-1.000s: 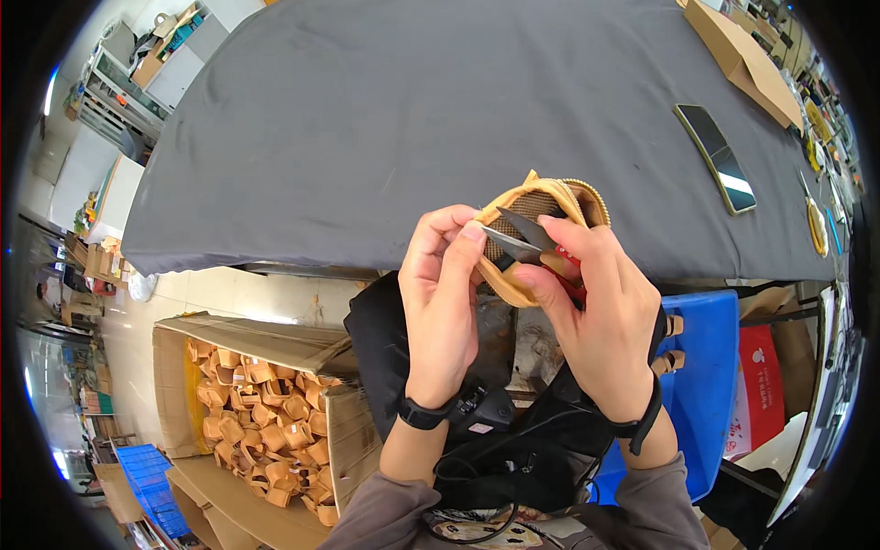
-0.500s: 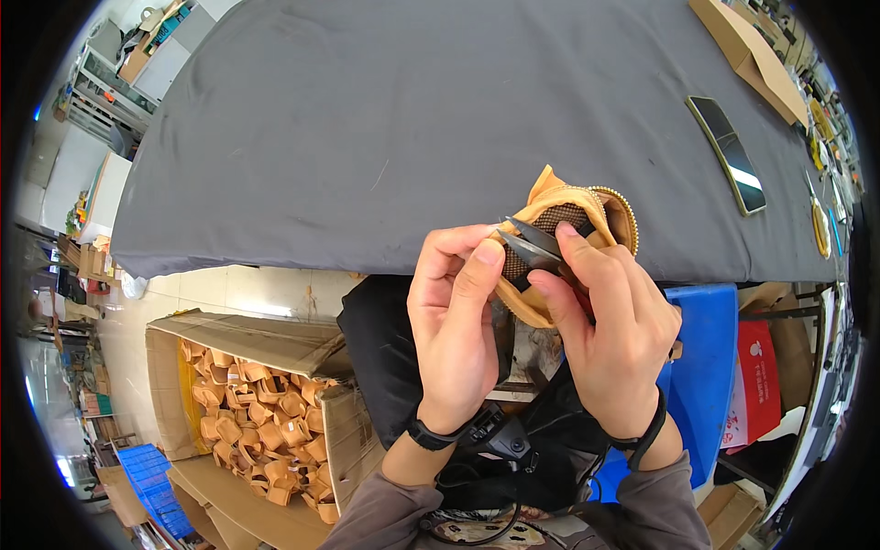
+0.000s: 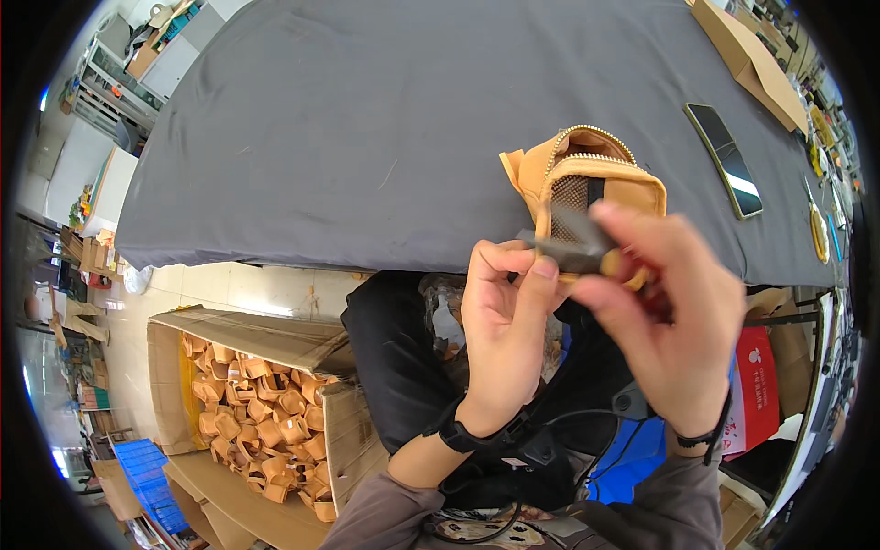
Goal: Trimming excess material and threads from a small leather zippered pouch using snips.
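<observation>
A small tan zippered pouch [image 3: 608, 194] hangs at the table's front edge, its zipper undone and a brown mesh lining showing inside. With thumb and forefinger pinched together, my left hand [image 3: 507, 316] grips the pouch's lower left edge. My right hand [image 3: 683, 316] is closed around a pair of small thread snips [image 3: 577, 240] with dark blades and reddish handles. Motion smears the blades, which lie by my left fingertips across the pouch's edge. Whether they are cutting anything cannot be made out.
A dark grey cloth covers the table [image 3: 367, 137]. A phone [image 3: 724, 160] and a cardboard box [image 3: 752, 64] lie to the right, near yellow-handled scissors [image 3: 818, 229]. Below left, an open carton [image 3: 353, 440] holds many tan pouches. A blue bin [image 3: 632, 458] stands below right.
The pouch has moved up and right and turned, so its zipper opening now faces up. Both hands have shifted right and lower, and the snips have swung to the pouch's lower edge.
</observation>
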`<state>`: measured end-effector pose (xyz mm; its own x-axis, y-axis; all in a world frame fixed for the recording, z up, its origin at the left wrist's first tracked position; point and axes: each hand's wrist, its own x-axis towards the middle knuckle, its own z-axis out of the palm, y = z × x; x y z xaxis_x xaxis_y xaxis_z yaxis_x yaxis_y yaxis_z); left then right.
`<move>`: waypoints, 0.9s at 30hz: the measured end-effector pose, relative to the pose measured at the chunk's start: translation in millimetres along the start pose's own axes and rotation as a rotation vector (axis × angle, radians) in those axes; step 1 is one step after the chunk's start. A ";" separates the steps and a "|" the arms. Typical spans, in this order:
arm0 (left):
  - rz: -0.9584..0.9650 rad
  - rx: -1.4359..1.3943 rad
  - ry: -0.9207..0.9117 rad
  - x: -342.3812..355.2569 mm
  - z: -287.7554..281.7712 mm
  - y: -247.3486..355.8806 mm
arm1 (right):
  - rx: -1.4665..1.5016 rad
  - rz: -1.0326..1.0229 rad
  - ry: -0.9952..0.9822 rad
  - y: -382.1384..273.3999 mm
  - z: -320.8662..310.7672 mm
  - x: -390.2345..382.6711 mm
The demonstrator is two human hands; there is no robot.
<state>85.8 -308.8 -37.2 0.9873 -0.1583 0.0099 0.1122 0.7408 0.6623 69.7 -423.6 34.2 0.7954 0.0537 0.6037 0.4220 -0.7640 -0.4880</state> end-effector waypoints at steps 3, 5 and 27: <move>-0.049 0.037 -0.030 2.9 -8.4 -2.3 | -0.026 -0.013 -0.073 16.9 8.3 -13.3; -0.042 0.011 -0.042 4.9 -9.3 -8.2 | 0.052 0.091 -0.026 30.4 11.5 -17.5; -0.343 -0.172 -0.209 -3.7 -5.4 22.3 | 0.029 -0.081 -0.171 36.0 -13.4 -12.3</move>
<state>85.2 -288.1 -26.5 0.8475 -0.5302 -0.0260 0.4645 0.7171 0.5197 69.2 -460.3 17.7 0.8193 0.2249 0.5274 0.4984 -0.7342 -0.4611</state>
